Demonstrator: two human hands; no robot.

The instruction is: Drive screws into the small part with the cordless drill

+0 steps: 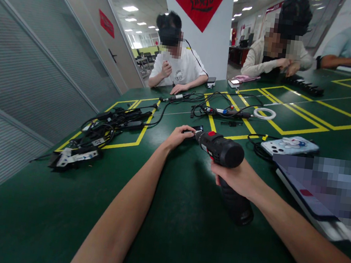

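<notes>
My right hand (237,175) is wrapped round the grip of a black cordless drill (218,147) with red accents. The drill's chuck points forward and left, toward my left hand (179,136). With its fingers bent, my left hand holds a small dark part (189,134) on the table, right at the tip of the drill. Much of that part is hidden behind the fingers and the chuck, so its kind does not show.
Tangled black cables (115,124) lie at the left. A pen-like tool (229,112) and a white ring (264,113) lie ahead. A phone (290,145) and a notebook (302,192) are at the right. Several people sit across the green table (56,215).
</notes>
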